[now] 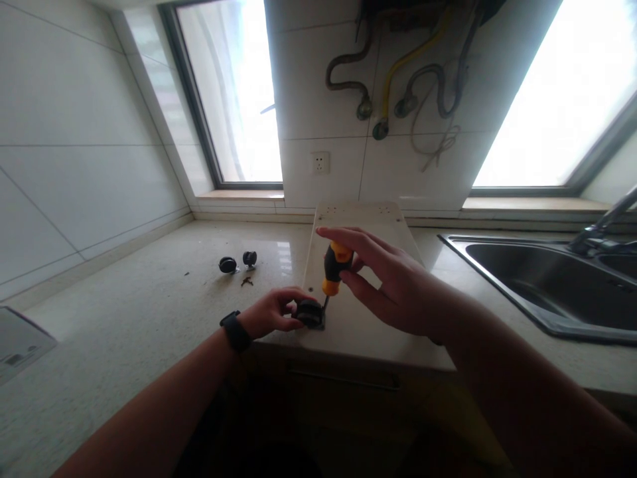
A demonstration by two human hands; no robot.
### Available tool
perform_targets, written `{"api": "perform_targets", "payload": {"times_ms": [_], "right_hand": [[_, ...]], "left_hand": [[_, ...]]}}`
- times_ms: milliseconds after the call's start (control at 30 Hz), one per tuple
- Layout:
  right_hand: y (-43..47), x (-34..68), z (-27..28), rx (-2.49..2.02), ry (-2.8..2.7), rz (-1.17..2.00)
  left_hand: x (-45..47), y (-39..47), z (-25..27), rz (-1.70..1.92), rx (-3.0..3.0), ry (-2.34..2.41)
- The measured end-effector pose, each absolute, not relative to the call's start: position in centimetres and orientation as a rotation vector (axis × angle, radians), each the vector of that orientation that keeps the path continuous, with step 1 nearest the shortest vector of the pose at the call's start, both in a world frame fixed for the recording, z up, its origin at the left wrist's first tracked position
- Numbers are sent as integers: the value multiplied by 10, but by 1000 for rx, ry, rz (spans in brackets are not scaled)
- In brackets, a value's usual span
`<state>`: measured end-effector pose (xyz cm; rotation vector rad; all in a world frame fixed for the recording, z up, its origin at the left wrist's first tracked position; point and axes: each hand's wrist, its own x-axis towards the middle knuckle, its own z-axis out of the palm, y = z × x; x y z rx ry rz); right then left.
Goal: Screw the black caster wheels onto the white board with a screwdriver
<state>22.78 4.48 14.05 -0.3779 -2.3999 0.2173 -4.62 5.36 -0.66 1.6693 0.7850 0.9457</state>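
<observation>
A pale board [358, 337] with rounded corners lies on the countertop, its near end by the front edge. At its near left corner sits a black caster wheel [309, 313] on a small metal plate. My left hand [279, 311] grips that caster between thumb and fingers. My right hand [393, 279] holds a yellow and black screwdriver [334, 265] by the handle, nearly upright. The screwdriver's shaft points down at the plate beside the wheel; the screw under its tip is too small to make out. Screw holes show at the board's far corners.
Two loose black casters [227, 265] and a little pile of screws [247, 281] lie on the countertop [164, 299] to the left. A steel sink [537, 279] is at the right, a white box [22, 342] at the far left. Hoses [391, 79] hang on the wall.
</observation>
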Motion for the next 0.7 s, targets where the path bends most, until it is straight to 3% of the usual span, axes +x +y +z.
{"api": "perform_targets", "payload": {"times_ms": [433, 700], "right_hand": [[38, 220, 144, -453, -2346, -53], [29, 225, 158, -389, -2453, 143]], "left_hand": [[-49, 54, -13, 931, 1582, 733], [-48, 52, -8, 916, 1589, 742]]}}
